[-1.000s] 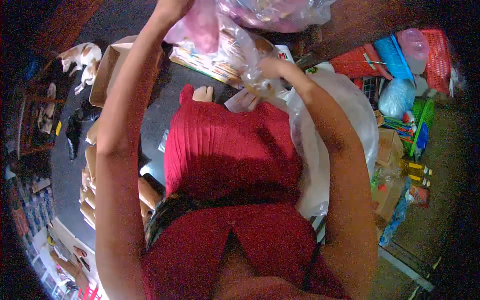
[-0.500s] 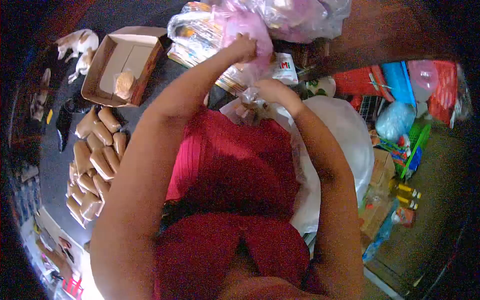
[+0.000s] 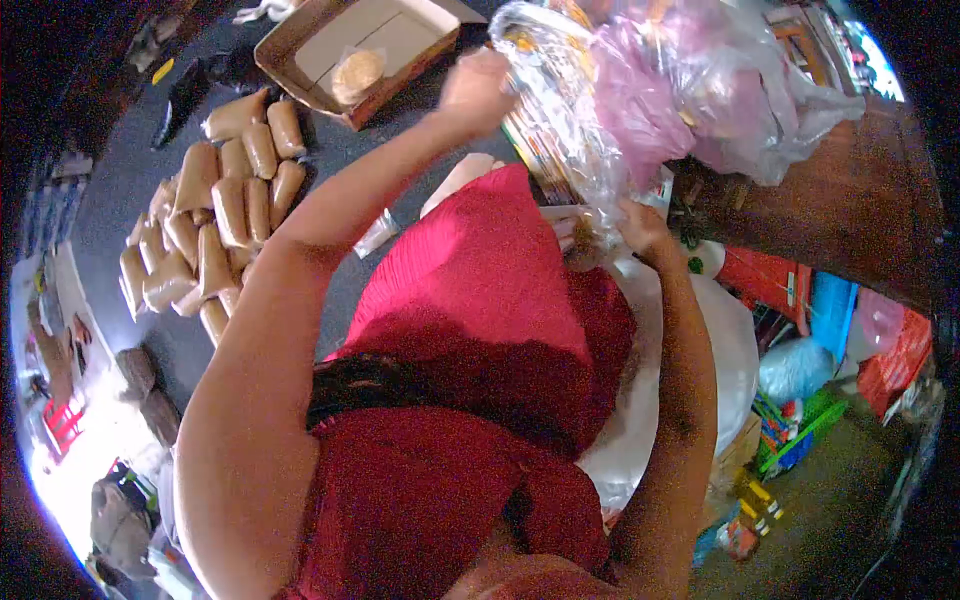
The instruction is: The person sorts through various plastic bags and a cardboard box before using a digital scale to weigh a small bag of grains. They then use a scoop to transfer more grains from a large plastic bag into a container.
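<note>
My left hand (image 3: 478, 95), smeared by motion, is between the cardboard box (image 3: 405, 100) and a stack of printed packets in shiny clear plastic (image 3: 555, 85). Its fingers overlap the stack's left edge. Low at the right of that stack, my right hand (image 3: 643, 230) is closed on the gathered top of a clear plastic bag (image 3: 600, 215). The bag hangs over my lap, its contents blurred. Pink plastic bags (image 3: 640, 95) lie just above my right hand. Inside the box rests a round, pale tan packet (image 3: 357, 75).
Many filled brown pouches (image 3: 230, 205) are heaped on the dark floor at left. A large white sack (image 3: 715, 340) stands by my right side. Beyond it are a wooden surface (image 3: 800, 200), red baskets (image 3: 755, 280), a blue bag (image 3: 795, 370) and yellow bottles (image 3: 757, 500).
The view has turned, shifting the scene. My left hand has left the pink bag and swung left to the near side of the box. My right hand stays at the clear bag.
</note>
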A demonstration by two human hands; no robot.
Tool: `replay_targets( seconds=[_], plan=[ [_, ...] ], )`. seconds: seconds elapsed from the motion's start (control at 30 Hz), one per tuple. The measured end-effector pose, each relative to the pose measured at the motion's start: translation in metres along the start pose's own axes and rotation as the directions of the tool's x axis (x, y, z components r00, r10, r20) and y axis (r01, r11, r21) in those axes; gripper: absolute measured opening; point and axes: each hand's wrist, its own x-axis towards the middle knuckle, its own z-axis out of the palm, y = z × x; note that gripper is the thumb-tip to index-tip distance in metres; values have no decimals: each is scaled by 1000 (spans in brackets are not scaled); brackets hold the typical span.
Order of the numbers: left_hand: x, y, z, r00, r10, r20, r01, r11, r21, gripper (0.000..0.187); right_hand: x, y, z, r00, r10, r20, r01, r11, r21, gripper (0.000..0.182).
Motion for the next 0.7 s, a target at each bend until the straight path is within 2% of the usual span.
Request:
replay_targets(
  seconds=[0.03, 0.07, 0.1, 0.13, 0.17, 0.2, 0.23, 0.27, 0.3, 0.33, 0.4, 0.43, 0.47, 0.53, 0.57, 0.6, 0.63, 0.7],
  plan=[
    [-17, -32, -10, 980, -182, -78, 189, 977, 95, 29, -5, 1, 2, 995, -53, -79, 53, 999, 8, 34],
    [-30, -85, 0, 923, -384, -14, 382, 911, 156, 27, -5, 2, 3, 982, -104, -158, 107, 994, 13, 34],
    [-51, -100, -19, 903, -428, 27, 362, 795, 488, 28, 1, 6, 4, 982, -107, -154, 110, 994, 10, 34],
    [-68, -137, -18, 807, -589, 42, 523, 746, 413, 35, 9, 13, 7, 991, -99, -85, 99, 995, -5, 36],
    [-90, -173, -3, 743, -669, 13, 604, 680, 415, 38, 14, 16, 8, 996, -89, -16, 89, 996, -21, 37],
    [-106, -197, 7, 671, -741, -16, 679, 606, 415, 41, 15, 16, 9, 996, -92, -13, 92, 996, -23, 37],
    [-111, -203, 5, 668, -744, -16, 683, 603, 412, 41, 12, 16, 10, 994, -90, -61, 91, 996, 14, 38],
    [-118, -209, 5, 627, -778, 32, 735, 605, 306, 43, 10, 14, 11, 991, -89, -103, 95, 994, 51, 40],
    [-126, -216, 4, 588, -804, 84, 781, 592, 198, 45, 10, 12, 12, 991, -94, -96, 99, 994, 46, 40],
    [-130, -237, 15, 580, -810, 85, 787, 585, 196, 45, 10, 7, 11, 993, -90, -71, 90, 996, -6, 40],
    [-129, -286, 50, 617, -774, 138, 760, 633, 149, 43, 10, 4, 13, 995, -90, -40, 87, 994, -64, 40],
    [-124, -286, 48, 619, -760, 199, 753, 646, 126, 42, 9, 12, 16, 990, -101, -97, 98, 994, -38, 41],
    [-121, -285, 55, 675, -732, 95, 724, 681, 110, 39, 10, 18, 18, 982, -110, -155, 110, 994, -12, 41],
    [-122, -280, 54, 753, -658, 14, 653, 750, 107, 35, 13, 22, 19, 992, -59, -116, 62, 998, 29, 42],
    [-129, -283, 52, 748, -664, 15, 659, 745, 104, 35, 14, 23, 19, 997, -5, -80, 11, 997, 74, 42],
    [-137, -290, 49, 781, -623, 37, 619, 781, 78, 33, 14, 23, 19, 997, -7, -75, 12, 998, 68, 42],
    [-140, -293, 45, 819, -571, 57, 569, 821, 53, 32, 12, 16, 19, 994, -33, -100, 34, 999, 10, 43],
    [-146, -294, 41, 818, -570, 72, 566, 821, 74, 32, 9, 5, 15, 991, -56, -124, 50, 998, -49, 43]
  ],
)
